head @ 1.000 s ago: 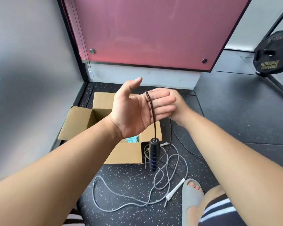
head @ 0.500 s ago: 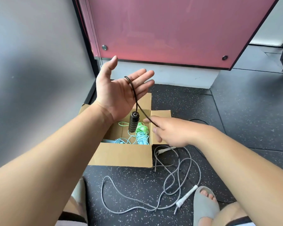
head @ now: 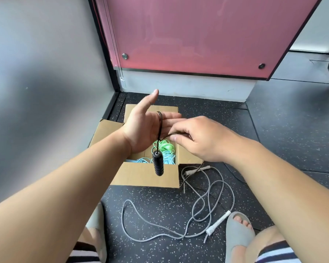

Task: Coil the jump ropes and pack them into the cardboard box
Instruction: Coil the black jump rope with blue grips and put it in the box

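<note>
Starting with the speckled floor, which fills the lower half of the frame, we see the main hazard lying loose on it. The grey rope sprawls uncoiled at lower centre, just right of the cardboard box. What looks like the free run of the black rope trails across the floor close to that tangle. We judge that each fresh turn could drag grey loops up with it or knot the two together. The box sits at centre frame with its flaps spread, and a green rope and a blue rope lie loosely inside. A slack coil dropped on top could mesh with them. Our left hand is raised above the box, flat and released, thumb up, with the black rope draped round its straight fingers. With nothing clenched, the turns could slide off the fingertips if the hand tips. Our right hand, just to the right, pinches the rope between thumb and fingers to lead it round. A hard pull from there could strip the loop away. The sandal at lower right sits near the grey rope's white handle, and a step could pin it. Smallest is the black handle, hanging over the box's front wall. Its weight tugs the loop down, and a swing could catch the cardboard edge.
</note>
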